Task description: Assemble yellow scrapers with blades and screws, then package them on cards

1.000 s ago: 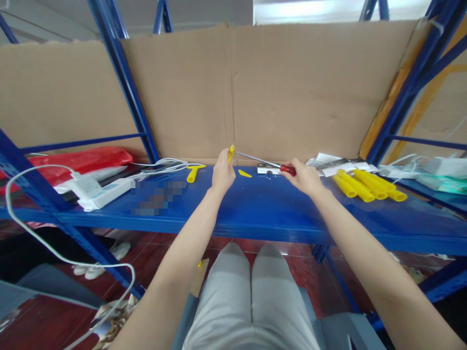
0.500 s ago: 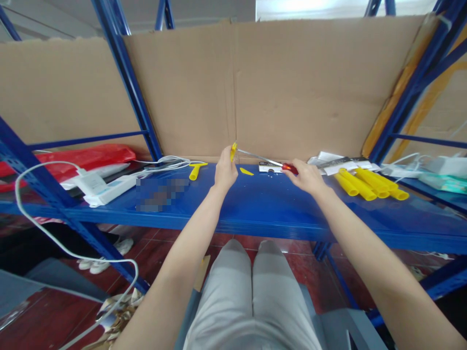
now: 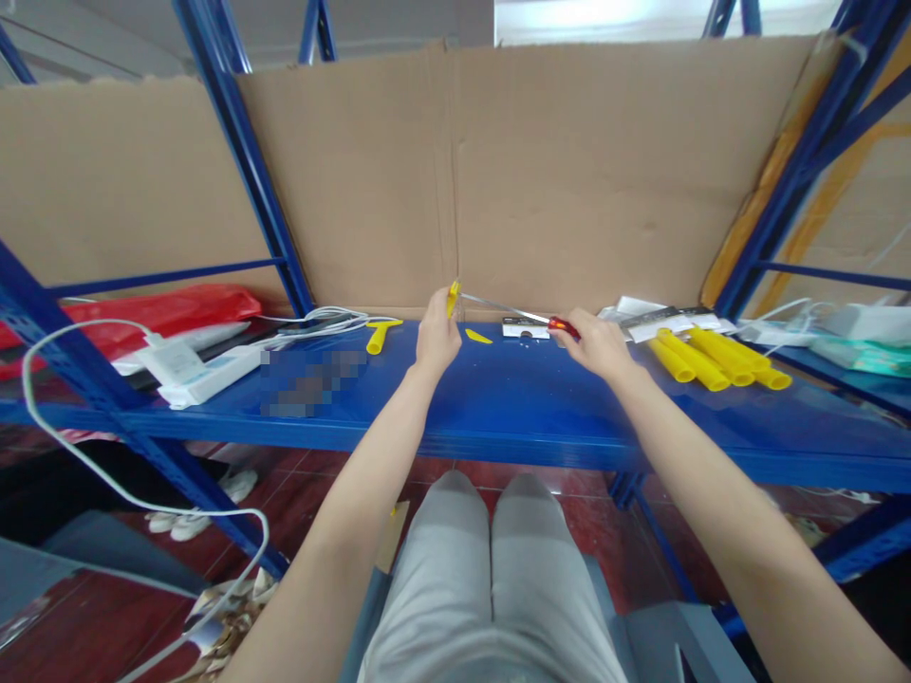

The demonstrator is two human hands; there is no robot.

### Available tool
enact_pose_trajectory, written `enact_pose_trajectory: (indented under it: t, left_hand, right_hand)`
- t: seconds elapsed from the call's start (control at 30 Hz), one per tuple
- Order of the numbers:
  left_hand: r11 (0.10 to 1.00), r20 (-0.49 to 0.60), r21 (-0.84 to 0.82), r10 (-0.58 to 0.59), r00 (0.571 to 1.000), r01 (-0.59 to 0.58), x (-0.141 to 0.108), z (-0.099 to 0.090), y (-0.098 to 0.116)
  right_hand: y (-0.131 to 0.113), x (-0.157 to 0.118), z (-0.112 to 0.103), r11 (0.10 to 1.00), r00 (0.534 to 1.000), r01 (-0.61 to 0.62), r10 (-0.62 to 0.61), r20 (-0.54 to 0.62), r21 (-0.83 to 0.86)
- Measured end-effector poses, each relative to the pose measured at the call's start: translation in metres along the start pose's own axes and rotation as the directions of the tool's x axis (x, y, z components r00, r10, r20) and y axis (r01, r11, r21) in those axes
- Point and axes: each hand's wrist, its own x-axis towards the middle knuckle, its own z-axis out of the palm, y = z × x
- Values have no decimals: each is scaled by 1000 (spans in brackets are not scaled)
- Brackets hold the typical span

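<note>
Near the back of the blue shelf, my left hand point(image 3: 437, 334) is closed on a small yellow piece point(image 3: 454, 298), mostly hidden by the fingers. My right hand point(image 3: 599, 343) grips the red handle of a screwdriver point(image 3: 564, 328), whose metal shaft points left with its tip at the yellow piece. Below the shaft lie a flat yellow blade-shaped part point(image 3: 479, 336) and a white and metal strip point(image 3: 525, 329). A yellow T-shaped handle point(image 3: 377, 339) rests left of my left hand.
Several yellow tubes point(image 3: 708, 365) lie at the right beside papers and packets point(image 3: 651, 318). On the left are a white power strip point(image 3: 213, 372), cables and a red bag point(image 3: 171, 315). Cardboard point(image 3: 604, 180) stands behind the shelf point(image 3: 512, 408). A person's shoes show at lower left.
The view has shifted very slightly. Both hands keep the same grips, and the screwdriver stays against the yellow piece.
</note>
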Motion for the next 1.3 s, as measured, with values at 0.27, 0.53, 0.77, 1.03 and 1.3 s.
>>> enact_pose_trajectory:
  t: [0.27,0.53,0.77,1.03,1.3]
  left_hand:
    - [1000,19,6,-23,1000,23,0,-1,4]
    - [999,48,-17,-40,998,41,1,-2,7]
    - [999,47,3,-39,998,38,1,-2,7]
    - [999,22,27,-43,999,42,1,-4,9]
    - [999,14,10,-44,999,44,2,-4,10]
  right_hand:
    - [1,-1,1,1000,1000,-28,28,1,3]
    - [-1,0,-2,999,999,-42,43,29,-27]
    - [3,0,4,998,996,-68,67,61,17]
    - [0,1,-2,999,998,-31,32,53,-21]
    - [-1,1,1,999,998,-35,34,50,28]
